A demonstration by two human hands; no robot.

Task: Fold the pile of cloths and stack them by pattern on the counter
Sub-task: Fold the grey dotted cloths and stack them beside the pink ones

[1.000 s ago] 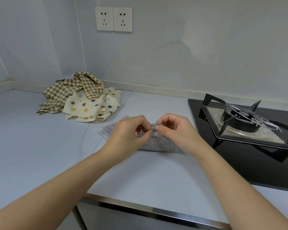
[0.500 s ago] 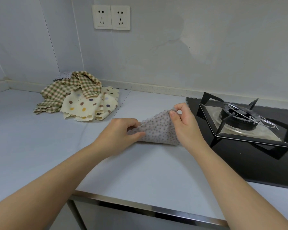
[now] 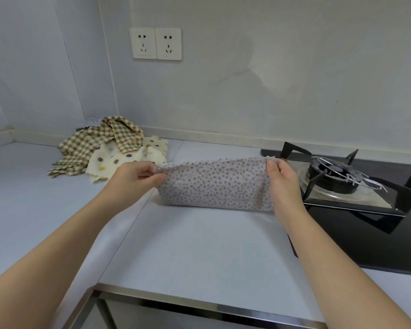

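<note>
Desk: pale desk [image 3: 188, 245] with a metal front rim nearest the camera; both forearms reach across it
Left grip: the left grip [image 3: 131, 179] pinches the top left corner of the spotted cloth [image 3: 214, 186] between thumb and curled fingers
Right grip: the right grip [image 3: 282, 184] pinches the top right corner in the same way
Spotted cloth: grey with small dots, stretched between the two grips at the middle of the desk; its scalloped top edge is raised and its rounded lower fold rests on the desk, so it looks doubled over
Handling: probably light, thin and limp; it will sag wherever it is not held, so the fold needs tension from both sides and a flat surface to set it
Where to hold: at the matched corners, both layers pinched together, or the edges may slip apart
Pile: unfolded checked cloth [image 3: 100, 138] lying over a cream dotted cloth [image 3: 119, 160] at the far left, well apart from the grips
Hob: black gas hob [image 3: 330, 174] just beside the right grip
Sockets: two wall sockets [image 3: 156, 43] on the far wall
</note>
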